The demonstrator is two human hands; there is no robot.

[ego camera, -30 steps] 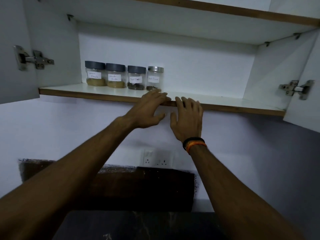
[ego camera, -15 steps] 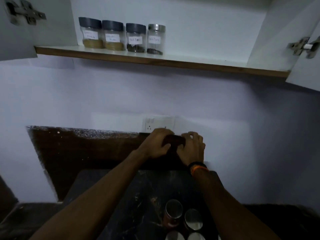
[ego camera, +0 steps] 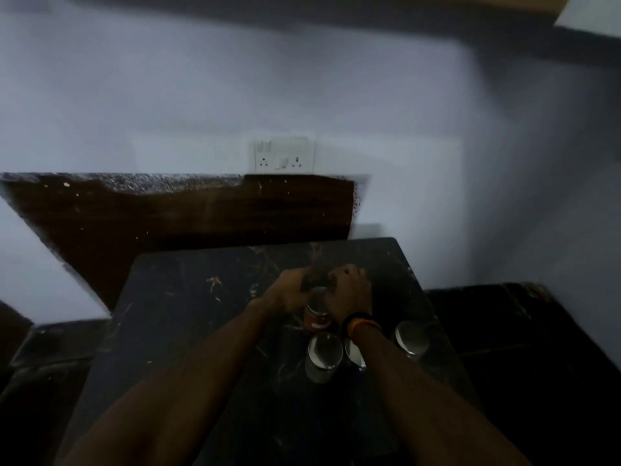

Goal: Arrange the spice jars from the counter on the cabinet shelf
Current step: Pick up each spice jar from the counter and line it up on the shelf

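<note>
On the dark marble counter (ego camera: 188,314) stand several spice jars. My left hand (ego camera: 289,294) and my right hand (ego camera: 347,289) meet at the far end of the group, fingers curled round a dark-lidded jar (ego camera: 314,284) between them; blur hides the exact grip. Just in front of it is a jar with red contents (ego camera: 317,320). Nearer me is a silver-lidded jar (ego camera: 324,356), and another jar (ego camera: 354,354) is half hidden behind my right wrist. A further silver-lidded jar (ego camera: 410,338) stands to the right. The cabinet shelf shows only as a wooden edge (ego camera: 504,0) at the top.
A white wall socket plate (ego camera: 284,158) sits above a dark brown backsplash (ego camera: 168,213). The corner of an open cabinet door (ego camera: 591,11) hangs at the top right. Lower dark surfaces flank the counter on both sides.
My view has dropped from the shelf to the counter. Both hands came down from the shelf edge to the jars on the counter and closed around one.
</note>
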